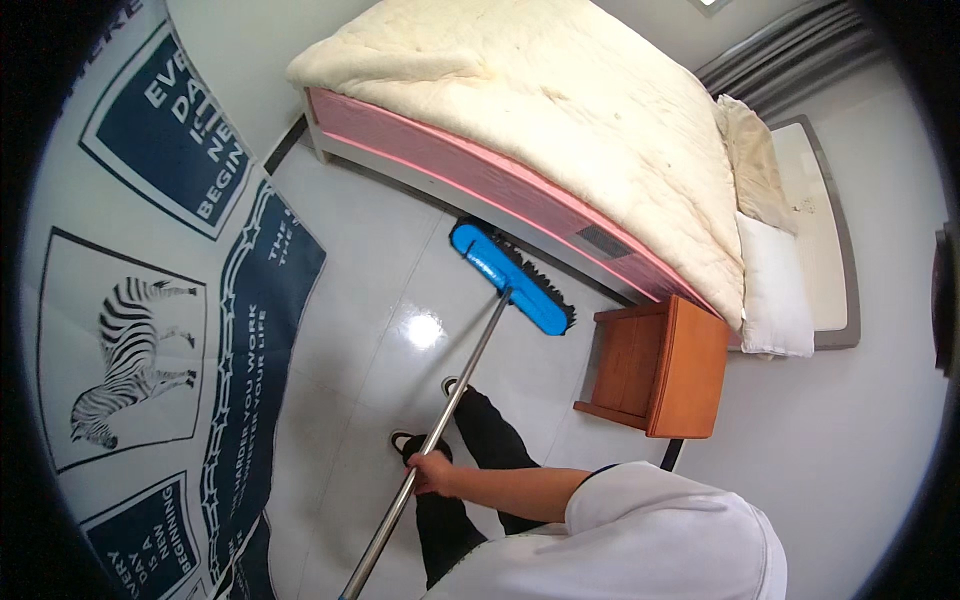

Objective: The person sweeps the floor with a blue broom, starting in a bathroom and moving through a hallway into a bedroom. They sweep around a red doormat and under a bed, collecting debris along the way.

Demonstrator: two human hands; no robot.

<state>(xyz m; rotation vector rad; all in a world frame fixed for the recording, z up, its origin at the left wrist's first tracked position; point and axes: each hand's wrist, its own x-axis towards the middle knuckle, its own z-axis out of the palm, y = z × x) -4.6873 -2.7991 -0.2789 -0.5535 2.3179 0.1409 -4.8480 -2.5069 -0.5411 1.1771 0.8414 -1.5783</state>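
Note:
My right hand (432, 474) grips the metal pole (474, 356) of a push broom partway along its length. The pole slants from the bottom edge of the picture up to a blue broom head (514, 277) with black bristles. This head is down at the tiled floor (360, 315), beside the lower side of the bed (450, 184), its bristle edge facing the bed. My left hand is out of view, and the pole's near end runs out of the picture at the bottom.
An orange-brown wooden nightstand (686, 367) stands right of the broom head. Cream bedding (540, 97) covers the bed, with a white pillow (772, 289) near the headboard (847, 300). A printed fabric cover (255, 360) with a zebra picture and writing hangs at left. My shoes (405, 442) are below the broom.

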